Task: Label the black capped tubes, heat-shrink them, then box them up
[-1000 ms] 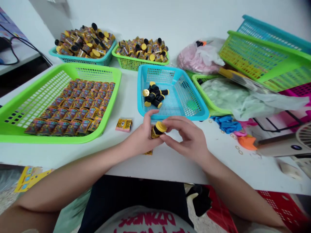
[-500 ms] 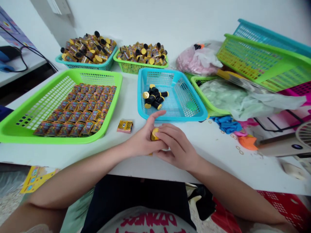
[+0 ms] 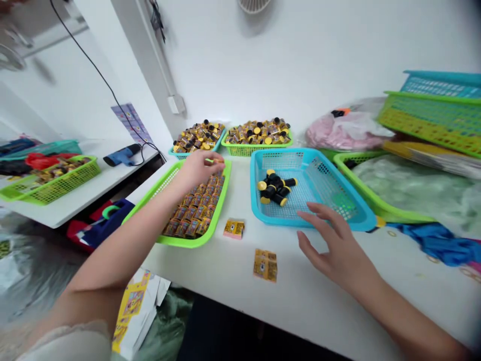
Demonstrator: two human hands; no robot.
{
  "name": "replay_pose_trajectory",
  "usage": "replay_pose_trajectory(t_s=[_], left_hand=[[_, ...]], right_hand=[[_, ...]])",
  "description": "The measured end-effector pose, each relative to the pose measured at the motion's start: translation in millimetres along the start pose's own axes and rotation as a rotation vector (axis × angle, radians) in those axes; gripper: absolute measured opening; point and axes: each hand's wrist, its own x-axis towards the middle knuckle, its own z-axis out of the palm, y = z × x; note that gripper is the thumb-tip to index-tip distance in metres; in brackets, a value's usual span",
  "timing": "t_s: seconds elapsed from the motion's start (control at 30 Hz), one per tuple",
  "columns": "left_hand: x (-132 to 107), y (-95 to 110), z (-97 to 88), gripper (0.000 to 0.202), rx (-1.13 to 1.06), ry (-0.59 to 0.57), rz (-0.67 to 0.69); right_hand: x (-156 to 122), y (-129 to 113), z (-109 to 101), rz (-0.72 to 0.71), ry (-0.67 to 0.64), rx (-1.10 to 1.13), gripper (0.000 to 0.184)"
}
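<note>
My left hand [image 3: 197, 170] is over the far part of the green basket [image 3: 195, 243]. Its fingers are closed on a small yellow-capped cylinder [image 3: 217, 161], mostly covered by the fingers. Rows of wrapped cylinders [image 3: 193, 213] with printed labels fill the basket below. My right hand [image 3: 334, 245] hovers at the near edge of the blue basket [image 3: 259, 213], fingers apart, holding nothing. In that basket lies a heap of black cylinders [image 3: 276, 188] with yellow ends. A small stack of yellow labels [image 3: 234, 228] and a single yellow label [image 3: 265, 264] lie on the table.
At the wall stand two baskets piled with labelled cylinders, one blue [image 3: 199, 136] and one green [image 3: 257, 138]. Plastic bags [image 3: 409, 185], stacked baskets [image 3: 432, 120] and a blue crumpled piece [image 3: 432, 243] occupy the right. A blue heat gun [image 3: 122, 154] lies on the left table.
My hands have parted. The left has carried the yellow-capped cylinder left over the green basket; the right has opened and moved away. A label near the hands is now uncovered. The view has swung left.
</note>
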Motion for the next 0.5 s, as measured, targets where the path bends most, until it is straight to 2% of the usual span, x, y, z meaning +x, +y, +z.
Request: replay_pose_trajectory(t_s=[0.1, 0.2, 0.3, 0.37, 0.43, 0.5], left_hand=[[56, -25, 17.9, 0.030, 0.131, -0.001, -0.151], [81, -38, 41.8, 0.029, 0.164, -0.064, -0.219], [81, -43, 56.8, 0.029, 0.181, -0.146, -0.256], [76, -42, 60.0, 0.031, 0.176, -0.174, -0.257], [70, -38, 56.9, 0.033, 0.157, -0.168, -0.241], [61, -29, 45.6, 0.036, 0.127, -0.133, -0.213]], right_hand=[[-3, 2, 6, 0.001, -0.068, -0.016, 0.044], [-6, 3, 7, -0.005, -0.106, -0.041, 0.039], [-7, 5, 7, -0.014, -0.110, -0.028, 0.036], [-8, 6, 9, -0.019, -0.115, -0.021, 0.034], [-7, 8, 10, -0.030, -0.120, -0.017, 0.032], [-2, 8, 8, -0.036, -0.122, 0.007, 0.029]])
